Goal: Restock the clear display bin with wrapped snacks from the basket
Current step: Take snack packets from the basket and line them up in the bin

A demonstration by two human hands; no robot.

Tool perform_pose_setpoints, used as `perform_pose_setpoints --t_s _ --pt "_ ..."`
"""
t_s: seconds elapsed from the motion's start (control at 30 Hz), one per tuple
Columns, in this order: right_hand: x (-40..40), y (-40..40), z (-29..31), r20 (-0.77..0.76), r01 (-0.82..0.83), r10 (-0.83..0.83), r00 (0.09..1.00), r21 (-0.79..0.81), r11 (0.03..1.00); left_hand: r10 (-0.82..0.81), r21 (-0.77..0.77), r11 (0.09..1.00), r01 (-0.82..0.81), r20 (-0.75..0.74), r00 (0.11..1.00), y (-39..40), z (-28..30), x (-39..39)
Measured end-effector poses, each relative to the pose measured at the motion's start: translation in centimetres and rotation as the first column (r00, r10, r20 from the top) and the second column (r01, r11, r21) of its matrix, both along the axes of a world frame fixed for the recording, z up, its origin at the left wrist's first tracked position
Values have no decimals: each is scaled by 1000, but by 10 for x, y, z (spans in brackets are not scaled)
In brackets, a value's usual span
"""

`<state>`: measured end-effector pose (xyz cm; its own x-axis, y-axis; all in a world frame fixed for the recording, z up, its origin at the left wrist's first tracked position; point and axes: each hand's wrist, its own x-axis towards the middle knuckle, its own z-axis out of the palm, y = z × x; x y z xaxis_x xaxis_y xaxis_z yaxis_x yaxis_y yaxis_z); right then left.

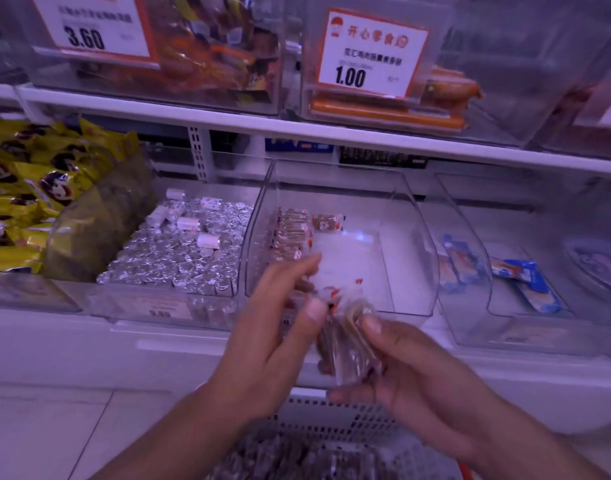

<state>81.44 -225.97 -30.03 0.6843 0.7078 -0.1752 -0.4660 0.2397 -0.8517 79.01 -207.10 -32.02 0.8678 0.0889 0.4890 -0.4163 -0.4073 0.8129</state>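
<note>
- Our right hand (411, 362) grips a snack (345, 344) bundle; left hand (279, 327) pinches its top.
- Light, crinkly, slippery wrappers: we'd hold mid-bundle, bin (418, 237) just ahead.

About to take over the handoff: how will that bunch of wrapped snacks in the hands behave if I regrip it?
The wrapped snacks are probably slippery: the wrappers look like glossy clear film. Held loosely between the left hand and right hand, they would likely fan apart. They seem light, being small.

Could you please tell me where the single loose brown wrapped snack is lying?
In the head view, the brown wrapped snack lies at the back of the clear plastic display bin, just right of the row of matching snacks.
</note>
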Motion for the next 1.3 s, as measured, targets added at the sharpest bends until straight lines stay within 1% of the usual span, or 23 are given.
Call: perform_pose_setpoints --t_s 0.07,0.13,0.17,0.23,0.27,0.33,0.37,0.4,0.43,0.47,0.5,0.53,0.57,0.63,0.67,0.77,0.83,0.87,0.9,0.97,1.03,1.17,1.3 --pt "26 5 18 169 130 -103 980 -158 979 133 51 989 -137 64 989 19 10 13" --pt "62 14 33 327 268 -169 930 -286 920 270 150 949 -278 76 960 41 16 26" --pt "82 20 37 388 309 -173 905 -320 896 321 190 926 -325 55 946 51 16 31" --pt "125 35 37 482 371 -158 862 -385 845 383 243 898 -366 -25 923 65 14 38" --pt "147 43 32 527 408 -139 838 -437 802 397 264 891 -369 -59 916 69 11 40" --pt "188 55 15 613 485 -59 788 -559 673 389 313 885 -345 -89 917 73 5 42" --pt "205 59 3 644 512 11 765 -618 597 371 336 886 -320 -97 924 74 2 43" --pt "220 63 -8 672 539 132 729 -681 495 348 351 890 -293 -105 932 75 -1 45" --pt "231 65 -19 685 583 299 664 -725 367 322 351 898 -265 -115 940 76 -4 46" --pt "239 67 -28 660 628 456 597 -738 247 294 335 912 -238 -127 947 77 -7 48" --pt "243 69 -36 620 655 562 548 -736 173 265 312 926 -212 -136 955 79 -9 48" --pt "246 71 -44 585 659 623 520 -738 144 242 291 937 -194 -139 960 80 -12 49" --pt "247 73 -50 578 657 647 496 -737 155 229 279 942 -184 -137 964 82 -13 50" --pt "248 74 -60 593 677 659 463 -716 168 213 263 950 -170 -144 966 85 -15 51" --pt "248 73 -65 585 696 668 459 -705 139 210 260 951 -166 -148 966 86 -17 51" --pt "246 70 -74 564 731 661 495 -682 35 202 267 950 -161 -135 970 88 -18 50" --pt "243 71 -78 513 721 684 519 -692 -28 205 267 950 -163 -135 969 87 -17 49" --pt "241 74 -78 492 712 705 512 -702 -27 210 269 948 -168 -135 968 86 -17 49" --pt "242 78 -80 507 711 715 482 -703 19 216 275 946 -173 -133 967 85 -17 49" --pt "242 85 -81 604 714 670 431 -683 155 228 279 942 -185 -128 965 84 -16 49" --pt "241 85 -80 652 708 626 428 -672 217 235 274 942 -194 -127 964 83 -16 49" --pt "239 77 -79 666 698 620 416 -670 252 238 268 943 -197 -131 962 81 -15 49" --pt "241 75 -82 647 709 681 343 -654 264 235 273 943 -193 -131 963 82 -16 50"
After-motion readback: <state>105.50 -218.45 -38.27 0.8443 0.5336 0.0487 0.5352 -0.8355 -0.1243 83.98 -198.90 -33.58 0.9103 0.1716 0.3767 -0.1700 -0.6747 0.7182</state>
